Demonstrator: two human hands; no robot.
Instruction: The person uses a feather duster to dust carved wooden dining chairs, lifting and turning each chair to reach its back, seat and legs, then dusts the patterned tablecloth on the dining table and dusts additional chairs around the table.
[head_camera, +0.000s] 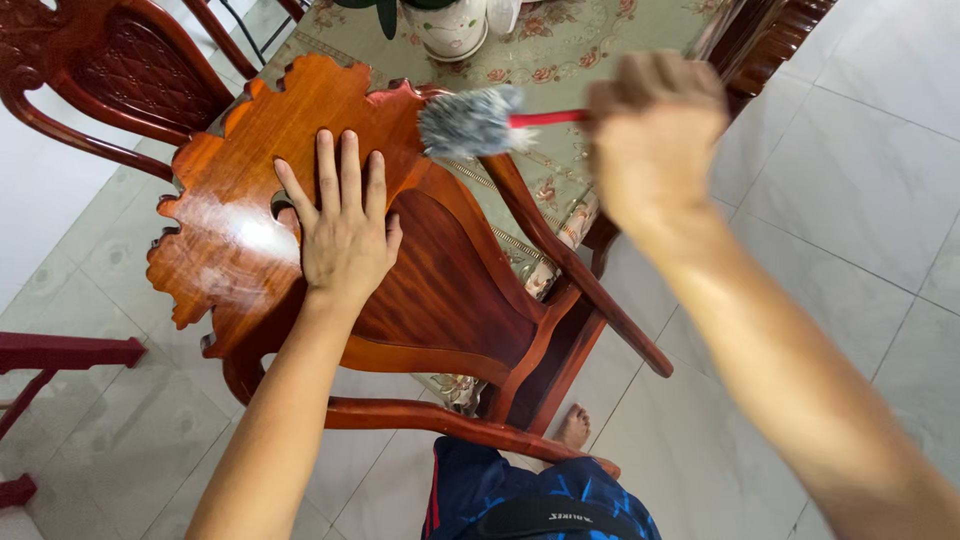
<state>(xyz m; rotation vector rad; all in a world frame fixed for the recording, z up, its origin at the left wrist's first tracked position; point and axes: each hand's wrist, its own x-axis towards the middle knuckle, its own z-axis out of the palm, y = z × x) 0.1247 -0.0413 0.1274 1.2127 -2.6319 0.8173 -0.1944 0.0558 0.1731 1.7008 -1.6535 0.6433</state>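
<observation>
Right hand (655, 135): closed around the red handle (548, 118) of a small duster, its grey fluffy head (472, 122) at the top edge of the carved chair back. Left hand (345, 228): fingers spread flat, pressed on the glossy face of the wooden chair (450, 290), which leans tilted against the surface under a floral tablecloth (560, 45). Duster: judged light, soft-headed, stiff-handled; best gripped at the handle. Chair: judged heavy, rigid, slick with polish; steadied by the back panel. Also present: second carved chair (120, 70), ceramic plant pot (450, 28), tiled floor (860, 180).
</observation>
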